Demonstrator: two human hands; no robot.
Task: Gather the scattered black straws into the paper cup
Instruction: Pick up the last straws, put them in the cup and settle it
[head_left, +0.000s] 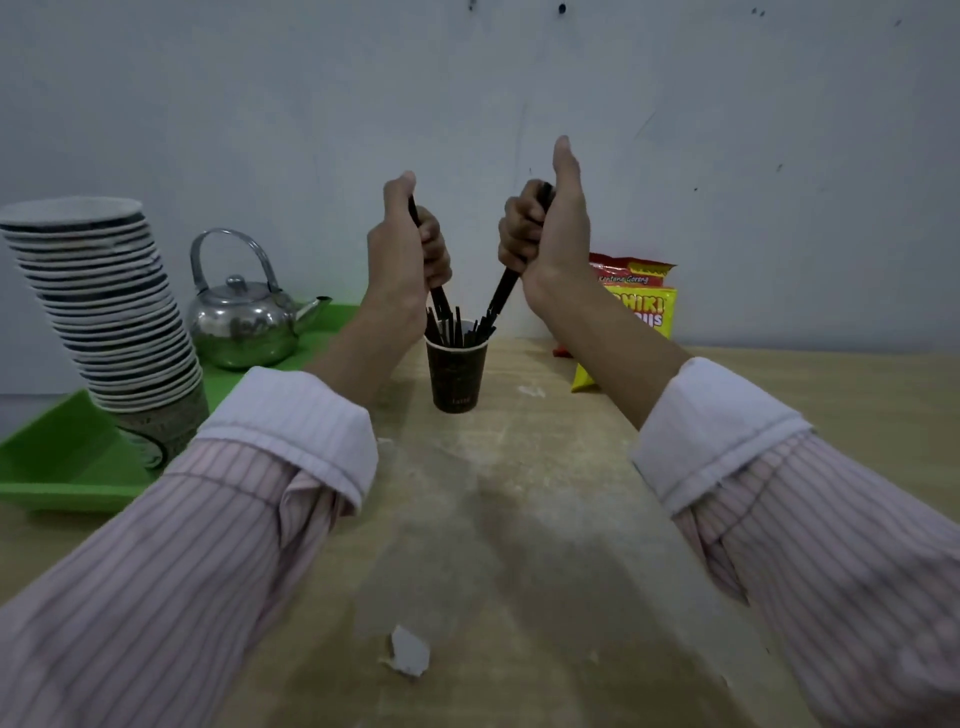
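A dark paper cup (456, 376) stands upright on the wooden table (519, 493), with several black straws (457, 327) sticking out of its mouth. My left hand (402, 249) is closed around a bundle of black straws just above and left of the cup; their lower ends reach down into the cup's mouth. My right hand (550, 228), thumb up, grips another bundle of black straws (501, 296) that slants down from the right into the cup. I see no loose straws on the table.
A green tray (57, 467) at the left holds a tall leaning stack of paper cups (109, 306) and a steel kettle (244, 317). Snack bags (636, 306) stand behind my right forearm. A scrap of white paper (410, 652) lies near the front.
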